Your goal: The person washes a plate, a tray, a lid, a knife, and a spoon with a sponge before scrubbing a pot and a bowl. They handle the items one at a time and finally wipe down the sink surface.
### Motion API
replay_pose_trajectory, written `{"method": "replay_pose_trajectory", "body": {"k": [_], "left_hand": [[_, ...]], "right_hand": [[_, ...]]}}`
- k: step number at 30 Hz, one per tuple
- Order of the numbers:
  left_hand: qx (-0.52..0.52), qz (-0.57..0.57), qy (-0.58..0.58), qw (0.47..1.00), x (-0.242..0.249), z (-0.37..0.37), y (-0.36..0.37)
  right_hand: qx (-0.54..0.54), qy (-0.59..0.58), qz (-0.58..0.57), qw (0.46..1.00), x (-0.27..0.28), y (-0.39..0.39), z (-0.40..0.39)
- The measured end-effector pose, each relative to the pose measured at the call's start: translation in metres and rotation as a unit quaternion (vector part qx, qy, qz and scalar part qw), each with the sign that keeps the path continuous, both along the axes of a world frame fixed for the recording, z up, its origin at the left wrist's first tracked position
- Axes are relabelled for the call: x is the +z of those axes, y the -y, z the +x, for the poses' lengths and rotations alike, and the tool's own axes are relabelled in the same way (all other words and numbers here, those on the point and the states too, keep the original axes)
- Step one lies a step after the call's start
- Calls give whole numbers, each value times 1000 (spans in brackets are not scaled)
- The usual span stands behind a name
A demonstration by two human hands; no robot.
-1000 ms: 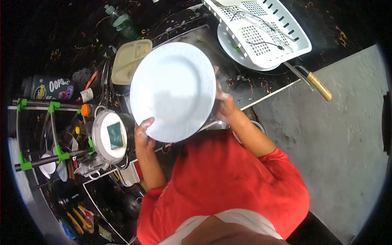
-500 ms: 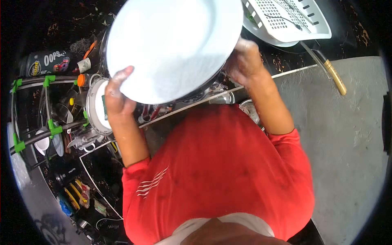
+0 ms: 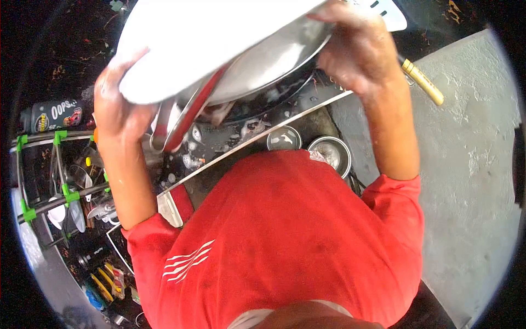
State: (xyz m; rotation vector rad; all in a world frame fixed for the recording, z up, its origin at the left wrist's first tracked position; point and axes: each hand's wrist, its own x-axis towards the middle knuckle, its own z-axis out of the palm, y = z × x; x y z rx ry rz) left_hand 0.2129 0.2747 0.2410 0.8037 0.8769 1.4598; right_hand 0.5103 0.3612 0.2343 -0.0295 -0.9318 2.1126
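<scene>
A large white plate [image 3: 192, 44] is held up at the top of the view, tilted. My left hand [image 3: 118, 104] is closed on its left edge, with the thumb lying over the face. At the upper right, my wet, blurred right hand [image 3: 361, 49] grips the other edge of the plate. Below the plate shows a wide metal pan [image 3: 274, 60] with a dark outside, partly hidden. A red-and-metal handle [image 3: 203, 104] sticks out beneath the plate, close to my left hand; what it belongs to is hidden.
Foam spots cover the dark counter [image 3: 230, 134]. Small metal bowls [image 3: 331, 153] stand below the counter's edge. A wire rack [image 3: 66, 164] with green joints holds utensils at left. A gold-coloured handle [image 3: 422, 82] reaches over the grey surface at right, beside a white basket [image 3: 392, 13].
The plate has tipped from facing me to a steeper slant, uncovering the metal pan and red handle below it. My hands have moved further apart, the left leftward and the right rightward.
</scene>
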Motion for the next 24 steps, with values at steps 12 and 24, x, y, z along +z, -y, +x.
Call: {"method": "replay_pose_trajectory", "body": {"k": [12,24], "left_hand": [[-220,-17,-48,974,-10,100,-211],[-68,-181,-75,978,-43,143,-301]], "right_hand": [[-304,329,-112,887,1,-110,50],[-285,368,-91,880,-109,-269,92]]}}
